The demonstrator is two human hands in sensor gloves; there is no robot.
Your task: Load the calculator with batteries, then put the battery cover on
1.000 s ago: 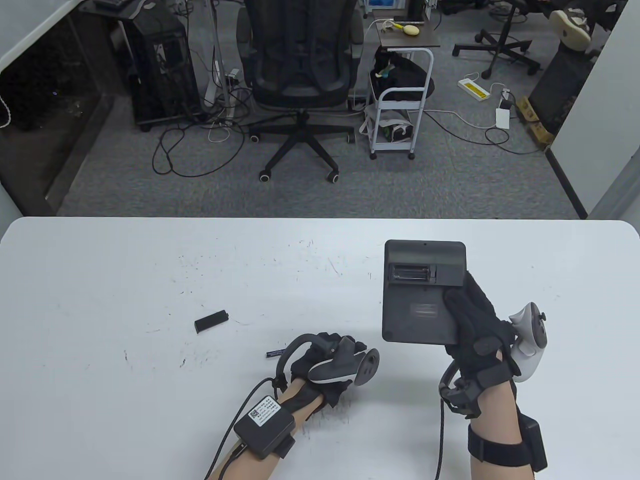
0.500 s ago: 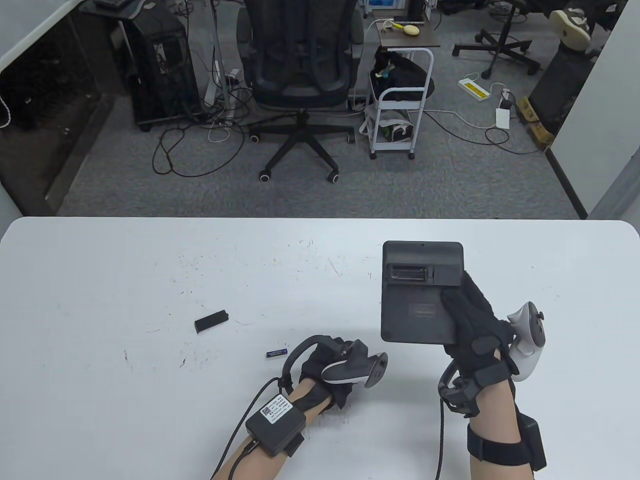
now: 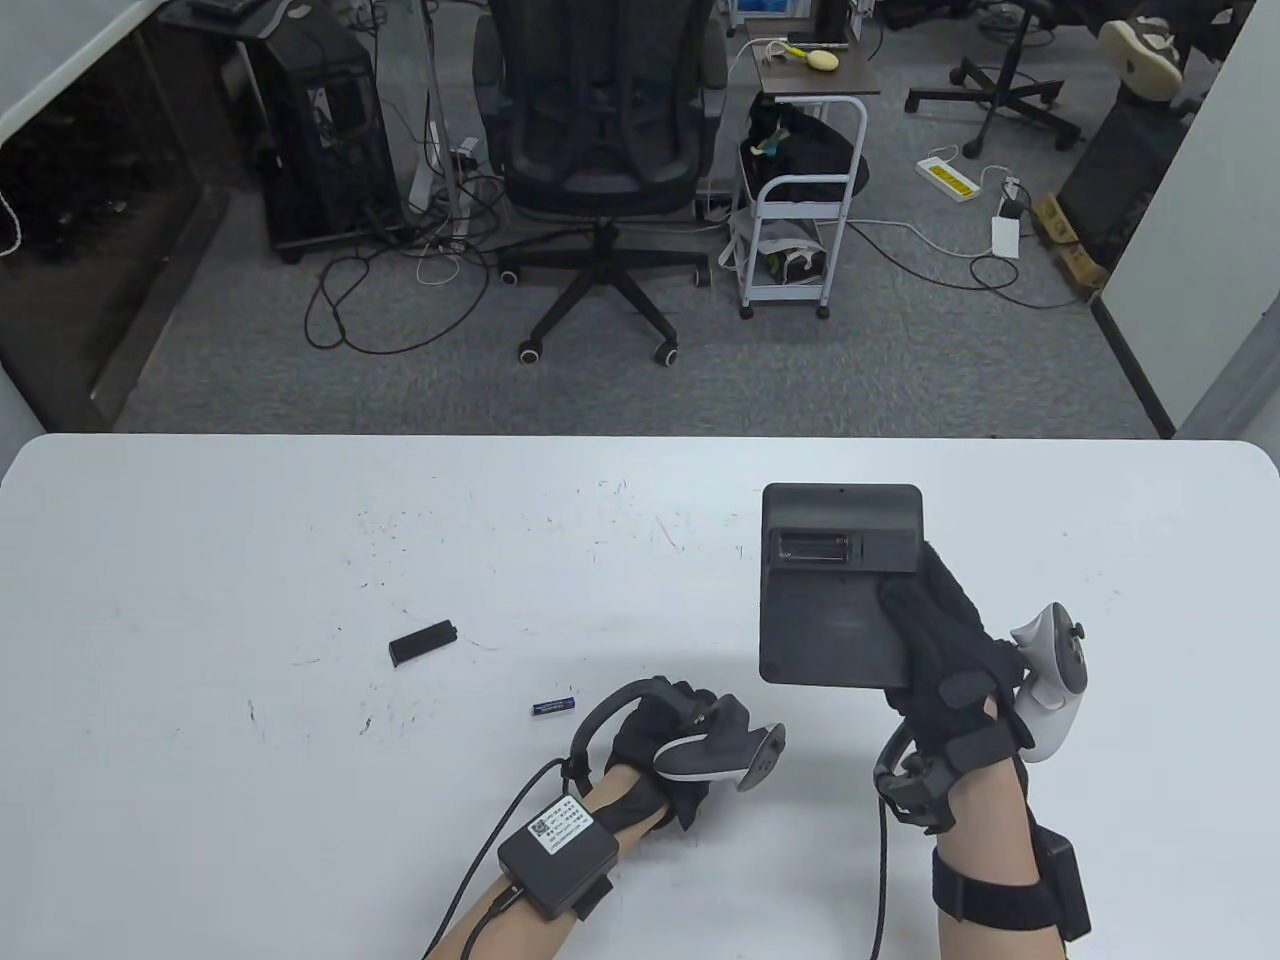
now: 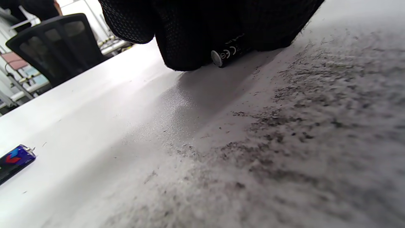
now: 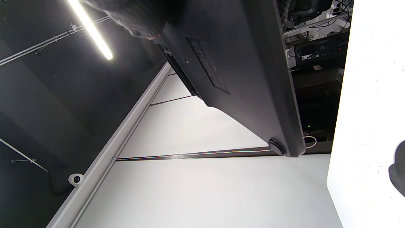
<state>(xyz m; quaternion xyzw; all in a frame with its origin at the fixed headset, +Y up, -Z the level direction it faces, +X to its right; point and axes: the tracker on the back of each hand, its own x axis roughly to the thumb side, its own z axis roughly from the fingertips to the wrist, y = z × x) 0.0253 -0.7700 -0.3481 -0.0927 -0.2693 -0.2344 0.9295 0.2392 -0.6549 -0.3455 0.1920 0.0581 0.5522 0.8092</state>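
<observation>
On the white table (image 3: 200, 560) we see our right hand (image 3: 950, 650) gripping the calculator (image 3: 835, 585) back-up, its battery slot open. Our left hand (image 3: 665, 735), low near the front edge, pinches one battery (image 4: 226, 53). A second battery (image 3: 551, 707) lies just left of it, the cover (image 3: 423, 642) farther left.

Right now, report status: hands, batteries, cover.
Right hand holds calculator back-up, compartment open. Left hand grips one battery at the table. Second battery and cover lie loose. Nothing in the way.
</observation>
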